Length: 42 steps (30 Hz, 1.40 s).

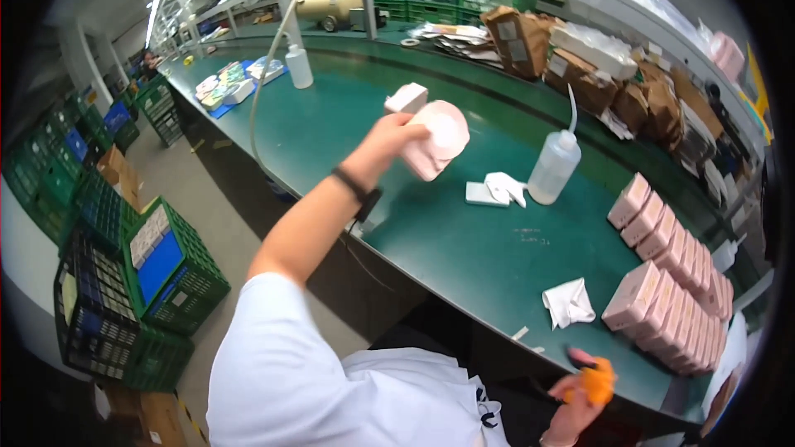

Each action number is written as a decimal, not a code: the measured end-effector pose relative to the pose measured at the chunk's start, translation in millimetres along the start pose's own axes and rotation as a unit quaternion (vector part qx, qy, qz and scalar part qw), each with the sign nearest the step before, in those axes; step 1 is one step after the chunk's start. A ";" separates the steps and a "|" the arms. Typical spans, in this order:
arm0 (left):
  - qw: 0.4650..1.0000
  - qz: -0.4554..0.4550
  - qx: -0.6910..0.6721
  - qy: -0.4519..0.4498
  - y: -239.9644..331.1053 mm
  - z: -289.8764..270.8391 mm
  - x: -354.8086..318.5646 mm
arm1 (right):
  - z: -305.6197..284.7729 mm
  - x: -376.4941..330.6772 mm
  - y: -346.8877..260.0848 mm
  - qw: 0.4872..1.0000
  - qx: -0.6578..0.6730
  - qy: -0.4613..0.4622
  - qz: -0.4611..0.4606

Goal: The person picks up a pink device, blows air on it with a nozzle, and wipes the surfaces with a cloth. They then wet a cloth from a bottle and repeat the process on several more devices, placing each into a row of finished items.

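Observation:
Out over the middle of the bench, my left hand [389,142] grips a pale pink device [432,164] with a round, white-centred disc [447,131] on it. A smaller pale pink block [407,98] shows just beyond the fingers; whether it is part of the device I cannot tell. Low at the bench's near edge, my right hand [571,415] is closed around an orange hand tool [595,381] with a dark and pinkish end, blurred by motion. A folded white cloth [568,304] lies on the bench above that hand.
Rows of pink boxes [662,314] stand at the right of the green bench [464,261]. A clear squeeze bottle [555,167] with a thin spout is beside a white cloth and block [489,192]. A pale hose [255,108] hangs at left. Green crates [186,273] stand on the floor.

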<state>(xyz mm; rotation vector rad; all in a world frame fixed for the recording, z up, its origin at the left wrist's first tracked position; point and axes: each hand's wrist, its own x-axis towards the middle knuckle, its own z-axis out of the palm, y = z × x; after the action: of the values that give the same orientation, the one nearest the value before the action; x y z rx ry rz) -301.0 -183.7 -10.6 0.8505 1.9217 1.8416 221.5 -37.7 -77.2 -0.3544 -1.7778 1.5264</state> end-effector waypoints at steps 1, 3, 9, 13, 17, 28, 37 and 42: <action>0.996 -0.041 -0.077 -0.005 1.4 -8.7 -29.8 | 15.1 10.0 -11.4 0.997 -0.055 -0.052 0.020; 0.976 -0.094 -0.197 -0.008 9.5 -20.8 -94.9 | 43.5 31.3 -23.2 0.987 -0.106 -0.113 0.047; 0.969 -0.101 -0.212 0.080 -13.7 -35.3 -231.1 | 88.2 54.3 -14.8 0.917 -0.301 -0.254 -0.060; 0.960 -0.122 -0.190 0.167 -27.5 -38.1 -277.3 | 108.5 52.8 -23.3 0.883 -0.350 -0.306 -0.064; 0.975 -0.057 -0.011 0.213 -26.4 -41.6 -296.6 | 117.9 51.9 -21.3 0.872 -0.390 -0.288 -0.071; 0.750 0.246 0.602 0.121 20.4 -40.8 -296.7 | 121.4 53.0 -14.8 0.874 -0.384 -0.291 -0.067; 0.817 0.210 0.537 -0.016 8.3 -67.3 -300.0 | 115.7 60.5 -19.2 0.884 -0.313 -0.343 -0.041; 0.994 0.051 0.091 0.013 -33.4 -87.8 -322.0 | 110.8 69.5 -17.0 0.868 -0.347 -0.354 -0.015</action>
<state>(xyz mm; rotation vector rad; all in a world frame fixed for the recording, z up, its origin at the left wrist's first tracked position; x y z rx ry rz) -116.9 -454.1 -84.8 1.0047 2.1231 1.7617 102.5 -77.7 -36.9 -0.0886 -2.8954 0.9813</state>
